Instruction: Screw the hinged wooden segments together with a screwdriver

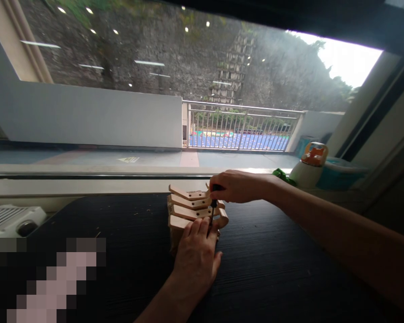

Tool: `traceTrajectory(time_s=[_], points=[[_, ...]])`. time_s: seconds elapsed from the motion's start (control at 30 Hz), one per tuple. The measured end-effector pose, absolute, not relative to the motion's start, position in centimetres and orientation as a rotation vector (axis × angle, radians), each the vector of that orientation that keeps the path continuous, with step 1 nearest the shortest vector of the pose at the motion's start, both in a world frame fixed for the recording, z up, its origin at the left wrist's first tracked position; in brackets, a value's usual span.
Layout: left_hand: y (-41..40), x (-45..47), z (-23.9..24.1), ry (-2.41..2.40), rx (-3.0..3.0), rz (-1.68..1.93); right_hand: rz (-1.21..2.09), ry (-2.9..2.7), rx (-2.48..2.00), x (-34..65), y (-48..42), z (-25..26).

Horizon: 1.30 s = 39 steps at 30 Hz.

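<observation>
A light wooden assembly (187, 209) of stacked, slotted pieces stands on the dark table (121, 233) near its far edge. My left hand (197, 255) rests on its near side, fingers laid together against the wood. My right hand (234, 186) is closed around the dark handle of a small screwdriver (212, 207), whose shaft points down into the assembly's right part. Wood crumbs lie scattered on the table around it.
A white device (15, 220) sits at the table's left edge. On the sill to the right stand a white and orange toy-like container (309, 168), a blue box (340, 175) and something green (283, 176). A large window runs behind the table.
</observation>
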<state>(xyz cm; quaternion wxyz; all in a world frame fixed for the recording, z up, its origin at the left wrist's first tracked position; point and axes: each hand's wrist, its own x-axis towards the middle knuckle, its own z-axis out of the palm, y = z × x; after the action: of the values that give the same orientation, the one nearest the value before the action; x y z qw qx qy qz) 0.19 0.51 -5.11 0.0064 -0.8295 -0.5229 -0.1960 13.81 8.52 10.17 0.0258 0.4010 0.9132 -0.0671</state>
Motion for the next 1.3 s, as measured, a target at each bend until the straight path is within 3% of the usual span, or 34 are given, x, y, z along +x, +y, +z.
traceTrajectory(time_s=[0.27, 1.3], points=[[0.6, 0.2, -5.0, -1.676, -2.613, -0.589, -0.079, 2.965, 1.317, 15.0, 7.4, 10.8], [0.7, 0.3, -5.4, -1.641, -2.604, -0.633, -0.185, 2.985, 1.264, 14.4, 6.9, 8.6]])
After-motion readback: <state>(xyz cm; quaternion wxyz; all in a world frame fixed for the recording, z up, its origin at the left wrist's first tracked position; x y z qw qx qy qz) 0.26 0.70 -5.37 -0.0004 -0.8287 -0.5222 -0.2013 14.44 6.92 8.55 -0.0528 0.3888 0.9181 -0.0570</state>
